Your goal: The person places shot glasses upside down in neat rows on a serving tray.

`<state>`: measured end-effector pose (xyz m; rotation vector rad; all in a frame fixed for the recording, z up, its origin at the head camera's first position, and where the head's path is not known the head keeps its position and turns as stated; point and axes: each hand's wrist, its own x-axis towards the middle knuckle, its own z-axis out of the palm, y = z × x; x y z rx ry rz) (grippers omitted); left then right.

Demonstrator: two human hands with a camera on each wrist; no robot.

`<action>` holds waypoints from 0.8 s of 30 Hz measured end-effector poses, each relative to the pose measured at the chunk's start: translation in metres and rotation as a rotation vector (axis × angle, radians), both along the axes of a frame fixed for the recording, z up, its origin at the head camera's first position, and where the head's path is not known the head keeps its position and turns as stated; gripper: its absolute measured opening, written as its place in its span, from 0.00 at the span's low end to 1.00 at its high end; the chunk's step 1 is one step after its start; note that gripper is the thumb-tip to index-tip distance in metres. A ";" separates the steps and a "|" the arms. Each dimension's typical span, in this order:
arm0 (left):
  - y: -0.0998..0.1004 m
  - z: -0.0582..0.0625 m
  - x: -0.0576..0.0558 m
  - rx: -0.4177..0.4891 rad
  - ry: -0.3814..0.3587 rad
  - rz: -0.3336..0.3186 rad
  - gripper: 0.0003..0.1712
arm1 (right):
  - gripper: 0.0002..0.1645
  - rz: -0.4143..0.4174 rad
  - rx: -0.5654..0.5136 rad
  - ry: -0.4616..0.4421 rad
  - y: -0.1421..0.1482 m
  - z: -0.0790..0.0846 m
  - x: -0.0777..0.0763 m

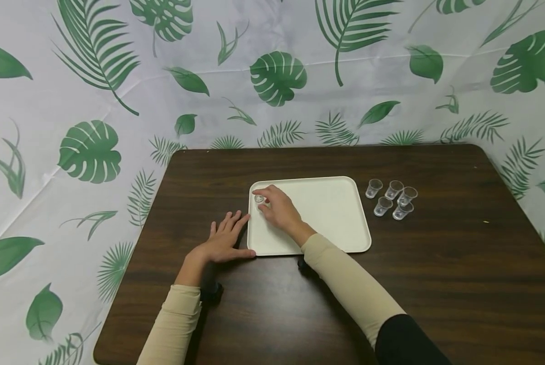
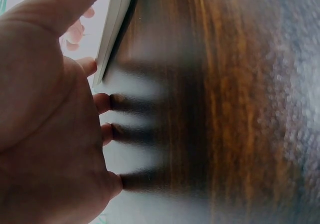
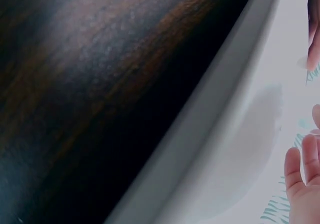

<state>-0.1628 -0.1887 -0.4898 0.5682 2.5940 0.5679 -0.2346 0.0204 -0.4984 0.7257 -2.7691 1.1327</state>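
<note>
Pinching a small clear cup (image 1: 259,198) between thumb and fingers, my right hand (image 1: 279,209) is holding it at the far left corner of the white tray (image 1: 322,218). How firmly the fingers are pressing, I cannot tell. My left hand (image 1: 224,241) is lying apart from it, fingers spread and nearly straight, fingertips resting on the table (image 1: 459,274), with thumb and forefinger reaching the tray's left edge.

The cup is looking very light, probably thin, stiff plastic: I am expecting it to slip on a dry fingertip and to crack or tip under a hard squeeze. Its sides seem best for gripping, just below the rim, with the fingers opposite the thumb. The tray is appearing rigid and fairly light, its smooth floor giving the cup little to catch on; its raised rim would be the place for steadying it.

Right of the tray, five more cups (image 1: 384,206) are standing close together, flaring from narrow bases to wider mouths. Dark, streaky wood grain is running across the tabletop, catching a soft gloss. Beige sleeves (image 1: 350,289) are fitting snugly on my forearms, and behind, a creased white sheet (image 1: 327,106) is showing printed green leaves.
</note>
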 end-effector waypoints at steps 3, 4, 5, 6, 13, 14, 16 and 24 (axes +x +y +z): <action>0.000 0.001 0.001 -0.002 0.005 -0.002 0.60 | 0.27 -0.003 0.002 -0.015 0.000 0.000 0.000; 0.000 0.001 0.001 0.000 0.005 -0.003 0.60 | 0.29 -0.003 0.005 -0.024 0.000 0.000 0.000; 0.000 0.001 0.001 0.001 0.006 -0.003 0.60 | 0.30 -0.002 0.009 -0.036 0.001 0.000 0.001; 0.000 0.001 0.001 0.003 0.006 -0.003 0.60 | 0.31 -0.003 0.013 -0.049 0.001 0.000 0.001; -0.005 -0.013 -0.003 0.023 0.006 0.008 0.62 | 0.39 -0.014 0.014 -0.116 0.005 -0.002 0.001; -0.005 -0.015 -0.004 0.027 0.006 0.009 0.62 | 0.40 -0.021 0.009 -0.125 0.006 -0.001 0.001; -0.006 -0.015 -0.004 0.025 0.004 0.011 0.62 | 0.40 -0.042 -0.014 -0.143 0.008 0.000 0.002; -0.004 -0.013 -0.004 0.008 -0.008 0.021 0.62 | 0.45 -0.110 -0.092 -0.184 0.025 0.016 0.013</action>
